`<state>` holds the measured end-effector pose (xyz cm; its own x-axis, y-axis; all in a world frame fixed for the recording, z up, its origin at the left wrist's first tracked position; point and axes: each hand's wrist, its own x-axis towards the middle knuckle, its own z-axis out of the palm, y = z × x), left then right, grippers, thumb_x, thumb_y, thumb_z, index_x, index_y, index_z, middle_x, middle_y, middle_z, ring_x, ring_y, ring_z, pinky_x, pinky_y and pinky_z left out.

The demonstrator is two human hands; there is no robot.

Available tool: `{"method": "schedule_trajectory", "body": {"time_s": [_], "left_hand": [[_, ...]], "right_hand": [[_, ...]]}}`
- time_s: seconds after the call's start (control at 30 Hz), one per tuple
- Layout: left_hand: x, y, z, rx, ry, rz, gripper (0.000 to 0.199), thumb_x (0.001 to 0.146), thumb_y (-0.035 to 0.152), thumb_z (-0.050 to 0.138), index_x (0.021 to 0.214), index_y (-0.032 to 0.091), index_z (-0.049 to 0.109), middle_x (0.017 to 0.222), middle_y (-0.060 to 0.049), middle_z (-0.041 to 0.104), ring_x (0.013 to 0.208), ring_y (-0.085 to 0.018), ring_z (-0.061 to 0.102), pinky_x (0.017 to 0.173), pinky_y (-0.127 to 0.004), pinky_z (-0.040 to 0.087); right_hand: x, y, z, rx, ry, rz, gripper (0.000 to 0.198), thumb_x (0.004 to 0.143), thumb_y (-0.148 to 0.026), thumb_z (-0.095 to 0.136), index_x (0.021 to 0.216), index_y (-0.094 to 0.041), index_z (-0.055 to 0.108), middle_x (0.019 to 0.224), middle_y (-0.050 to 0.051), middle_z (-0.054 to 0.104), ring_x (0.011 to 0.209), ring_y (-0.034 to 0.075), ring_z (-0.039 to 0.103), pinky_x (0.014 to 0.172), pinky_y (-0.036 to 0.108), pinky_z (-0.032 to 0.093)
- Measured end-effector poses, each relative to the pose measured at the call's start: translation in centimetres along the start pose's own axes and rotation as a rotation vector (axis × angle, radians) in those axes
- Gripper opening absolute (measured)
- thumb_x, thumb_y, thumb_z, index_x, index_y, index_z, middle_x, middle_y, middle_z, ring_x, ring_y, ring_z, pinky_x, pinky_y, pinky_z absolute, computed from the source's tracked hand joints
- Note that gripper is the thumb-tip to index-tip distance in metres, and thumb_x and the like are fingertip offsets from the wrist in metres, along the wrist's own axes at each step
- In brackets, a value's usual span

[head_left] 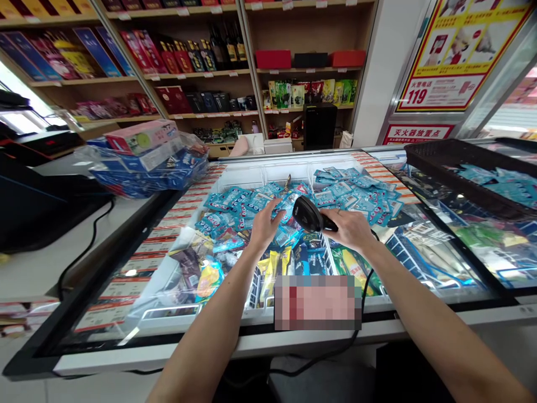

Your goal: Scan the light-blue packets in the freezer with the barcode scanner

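Observation:
In my right hand (350, 228) is a black handheld barcode scanner (308, 215), its head turned toward my left hand (264, 225). A dark cable trails from it past my right forearm. My left hand is over the pile of small blue packets (243, 202), thumb and fingers apart; whether it touches a packet I cannot make out. A second heap of blue packets (356, 193) lies beyond my right hand. Both heaps appear to rest on the glass top of a chest freezer (163, 280), with colourful wrapped goods visible inside below.
A plastic-wrapped stack of blue boxes (155, 168) stands at the left, beside dark counter equipment (29, 201). On the right sits a dark brown tray (457, 168) with more blue packets. Stocked shelves (201, 73) line the back. A blurred-out pinkish patch covers the freezer's front edge.

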<state>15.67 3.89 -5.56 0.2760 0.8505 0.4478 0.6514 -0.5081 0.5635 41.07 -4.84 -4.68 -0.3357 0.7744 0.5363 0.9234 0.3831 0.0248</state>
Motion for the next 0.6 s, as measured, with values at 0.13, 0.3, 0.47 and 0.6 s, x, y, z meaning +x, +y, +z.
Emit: {"method": "schedule_trajectory", "body": {"time_s": [0.13,0.3,0.47,0.6], "left_hand": [[0.09,0.12,-0.03,0.003,0.002,-0.02,0.042,0.089,0.041,0.05,0.128,0.025,0.053,0.126,-0.004,0.062,0.091,-0.019,0.064,0.078,-0.029,0.049],[0.25,-0.05,0.08,0.021,0.002,-0.017,0.044,0.089,0.042,0.05,0.13,0.023,0.052,0.125,-0.005,0.063,0.091,-0.019,0.065,0.078,-0.029,0.049],[0.25,-0.52,0.16,0.043,0.007,0.014,0.045,0.09,0.043,0.049,0.13,0.023,0.051,0.125,-0.006,0.063,0.087,-0.018,0.065,0.081,-0.03,0.049],[0.24,-0.54,0.1,0.056,0.004,0.01,0.045,0.091,0.044,0.048,0.131,0.023,0.051,0.123,-0.005,0.064,0.083,-0.018,0.065,0.081,-0.031,0.049]], "right_hand": [[0.01,0.02,-0.09,-0.002,0.001,0.015,0.042,0.086,-0.045,0.056,0.121,-0.022,0.057,0.098,0.004,0.071,0.082,0.019,0.066,0.065,0.028,0.039],[-0.02,0.14,-0.21,-0.003,0.005,0.019,0.042,0.087,-0.046,0.055,0.121,-0.021,0.057,0.099,0.005,0.071,0.082,0.019,0.065,0.065,0.028,0.038],[-0.06,0.03,-0.11,-0.005,0.002,0.003,0.042,0.086,-0.045,0.056,0.122,-0.021,0.056,0.098,0.004,0.071,0.081,0.019,0.065,0.064,0.028,0.038],[-0.01,-0.07,-0.14,0.011,0.004,-0.006,0.043,0.086,-0.044,0.056,0.122,-0.021,0.056,0.101,0.005,0.071,0.083,0.019,0.065,0.066,0.028,0.038]]}}
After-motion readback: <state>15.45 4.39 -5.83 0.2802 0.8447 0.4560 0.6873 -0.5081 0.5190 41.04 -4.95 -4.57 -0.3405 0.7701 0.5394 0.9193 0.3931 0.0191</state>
